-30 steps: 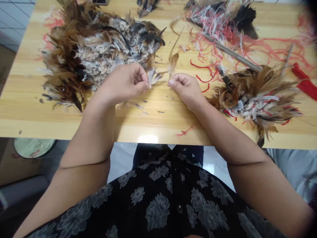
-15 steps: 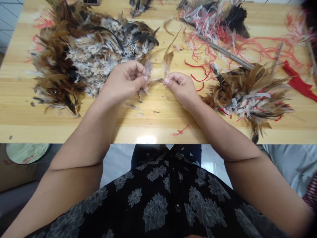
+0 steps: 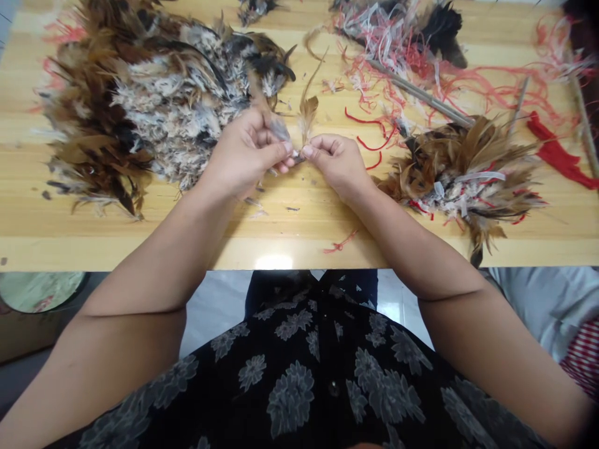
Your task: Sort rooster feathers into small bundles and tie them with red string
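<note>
My left hand is closed in a pinch on a small feather with grey down, its fingertips close to those of my other hand. Between the thumb and forefinger of my right hand a slim brown feather stands up from the pinch. A dark bit shows between the two hands, and I cannot make out which hand it belongs to. Just beyond my left hand lies a big heap of brown, black and whitish downy feathers. To the right of my right hand is a smaller brown feather bundle with red and white ties.
Pink and white plastic strands tangle at the back right around thin sticks. Red strings and a red cloth strip lie on the wooden table. A round greenish-topped object stands below at left.
My left hand has moved right, so its fingertips are nearer those of my right hand. The fluff in it has turned. The whole view has shifted slightly.
</note>
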A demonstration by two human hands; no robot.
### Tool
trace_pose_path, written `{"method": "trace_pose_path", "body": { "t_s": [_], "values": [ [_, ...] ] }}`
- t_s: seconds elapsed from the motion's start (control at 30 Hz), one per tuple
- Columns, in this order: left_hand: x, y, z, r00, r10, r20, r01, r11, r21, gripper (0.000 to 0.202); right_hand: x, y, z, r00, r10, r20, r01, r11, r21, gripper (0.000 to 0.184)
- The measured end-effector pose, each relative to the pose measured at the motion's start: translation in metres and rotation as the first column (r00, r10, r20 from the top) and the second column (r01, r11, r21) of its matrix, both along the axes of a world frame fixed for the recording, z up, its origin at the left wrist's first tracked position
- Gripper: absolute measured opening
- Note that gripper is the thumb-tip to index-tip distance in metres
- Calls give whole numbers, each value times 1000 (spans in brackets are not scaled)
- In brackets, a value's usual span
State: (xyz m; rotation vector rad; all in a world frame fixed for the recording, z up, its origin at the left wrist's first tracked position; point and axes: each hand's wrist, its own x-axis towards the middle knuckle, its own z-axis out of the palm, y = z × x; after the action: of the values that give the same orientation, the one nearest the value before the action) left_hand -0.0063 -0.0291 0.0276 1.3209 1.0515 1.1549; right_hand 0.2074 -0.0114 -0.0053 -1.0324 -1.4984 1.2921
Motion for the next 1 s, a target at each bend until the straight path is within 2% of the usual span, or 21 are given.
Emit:
{"method": "trace_pose_path", "body": {
  "t_s": [0.1, 0.23, 0.37, 0.47, 0.53, 0.6, 0.73, 0.87, 1.0],
  "values": [
    [3, 1, 3, 1000, -5, -15, 5, 1000, -14, 44, 1, 0, -2, 1000, 0, -13, 0, 1000, -5, 61],
    [-3, 3, 4, 993, 29, -117, -23, 998, 52, 45, 2, 2, -6, 1000, -3, 16, 3, 999, -32, 59],
    [-11, 7, -3, 986, 23, -166, -5, 994, 105, 36, 1, 2, -5, 999, 45, 15, -43, 995, -95, 61],
    [-13, 6, -8, 986, 16, -166, 10, 988, 154, 38, 0, 0, 1, 996, 82, 36, -77, 990, -121, 62],
    [-13, 3, -5, 979, 7, -204, 31, 983, 182, 48, -2, -4, 6, 990, 114, 77, -107, 990, -95, 58],
    [-14, 0, 2, 963, 8, -270, 43, 983, 181, 49, -4, -6, 10, 982, 121, 143, -114, 992, -57, 55],
    [-17, -3, 16, 928, -35, -370, 92, 986, 138, 39, -9, -7, 17, 965, 160, 208, -148, 986, -71, 46],
    [-16, -4, 17, 954, -70, -291, 95, 993, 72, 31, -10, -8, 19, 966, 157, 205, -148, 987, -60, 36],
    [-13, -4, 10, 979, -24, -203, 39, 997, 72, 30, -10, -7, 18, 964, 163, 210, -150, 986, -77, 48]
  ]
}}
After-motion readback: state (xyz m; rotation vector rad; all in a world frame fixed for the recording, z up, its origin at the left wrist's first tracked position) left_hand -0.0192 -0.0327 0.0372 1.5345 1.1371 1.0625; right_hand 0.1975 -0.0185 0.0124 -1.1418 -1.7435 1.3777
